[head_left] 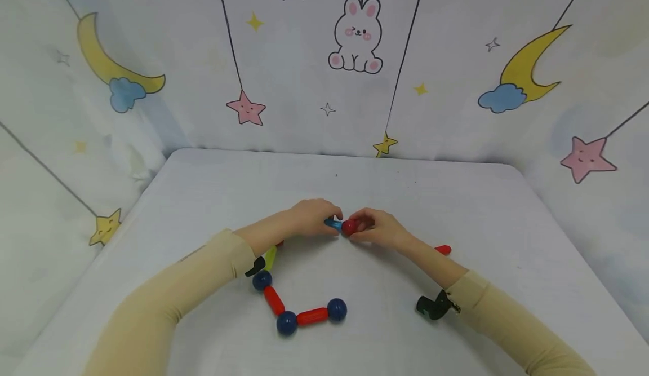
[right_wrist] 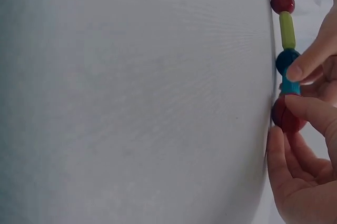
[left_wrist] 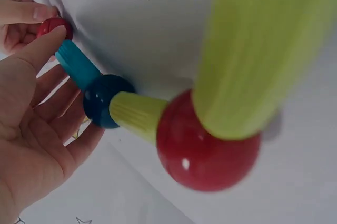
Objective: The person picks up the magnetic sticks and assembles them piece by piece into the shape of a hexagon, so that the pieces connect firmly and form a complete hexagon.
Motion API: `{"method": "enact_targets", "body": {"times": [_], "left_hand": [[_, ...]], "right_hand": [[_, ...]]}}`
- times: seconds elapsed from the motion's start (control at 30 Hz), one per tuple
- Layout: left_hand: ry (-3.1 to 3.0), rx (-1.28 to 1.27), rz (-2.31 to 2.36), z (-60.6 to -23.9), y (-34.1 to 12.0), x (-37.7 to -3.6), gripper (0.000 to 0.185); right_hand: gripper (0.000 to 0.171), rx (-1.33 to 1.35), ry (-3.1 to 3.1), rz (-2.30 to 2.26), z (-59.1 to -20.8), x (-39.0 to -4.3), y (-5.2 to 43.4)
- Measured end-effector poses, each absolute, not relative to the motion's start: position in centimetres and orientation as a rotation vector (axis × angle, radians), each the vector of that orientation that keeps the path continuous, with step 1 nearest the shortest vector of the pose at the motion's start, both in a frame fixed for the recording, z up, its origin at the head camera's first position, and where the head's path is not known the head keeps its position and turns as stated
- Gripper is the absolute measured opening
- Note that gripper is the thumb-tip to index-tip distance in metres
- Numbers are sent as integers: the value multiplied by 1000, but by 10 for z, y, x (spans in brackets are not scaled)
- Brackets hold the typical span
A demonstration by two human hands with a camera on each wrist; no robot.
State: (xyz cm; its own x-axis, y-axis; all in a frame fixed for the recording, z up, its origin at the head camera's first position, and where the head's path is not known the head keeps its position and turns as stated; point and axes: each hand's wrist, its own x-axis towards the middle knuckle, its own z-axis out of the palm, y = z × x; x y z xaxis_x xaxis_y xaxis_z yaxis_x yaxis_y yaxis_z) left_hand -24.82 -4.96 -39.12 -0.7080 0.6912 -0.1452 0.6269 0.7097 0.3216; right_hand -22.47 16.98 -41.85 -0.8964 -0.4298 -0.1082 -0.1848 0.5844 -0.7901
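Observation:
My right hand [head_left: 377, 228] pinches a red ball [head_left: 349, 228] between thumb and fingers. A light blue rod [head_left: 333, 224] joins that ball, and my left hand [head_left: 314, 217] grips it, the thumb lying along it in the right wrist view. In the left wrist view a dark blue ball [left_wrist: 108, 102] sits on the rod's other end, close to my left fingers. From there the chain runs through a yellow-green rod [left_wrist: 138, 113], a second red ball [left_wrist: 208, 145] and another yellow-green rod [left_wrist: 258, 50]. My left forearm hides much of this chain in the head view.
Nearer me, dark blue balls [head_left: 287, 323] and red rods [head_left: 312, 316] form a bent chain on the white table [head_left: 385, 336]. A loose red rod [head_left: 443, 250] lies partly behind my right forearm. A patterned cloth [head_left: 304, 54] hangs behind the table.

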Motion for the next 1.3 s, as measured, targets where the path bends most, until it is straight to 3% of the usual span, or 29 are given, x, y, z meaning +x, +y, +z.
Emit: {"method": "enact_targets", "body": {"times": [0.57, 0.73, 1.0, 1.3], "left_hand": [[2643, 1033, 429, -392, -48, -248, 33], [2635, 1053, 442, -392, -48, -249, 34], [2640, 1101, 419, -393, -43, -253, 33], [2642, 1096, 415, -395, -40, -253, 32]], "right_hand": [[26, -753, 2699, -590, -380, -191, 297], [18, -793, 2742, -696, -394, -195, 276], [24, -605, 2704, -865, -405, -210, 208], [25, -532, 2668, -934, -409, -212, 187]]}}
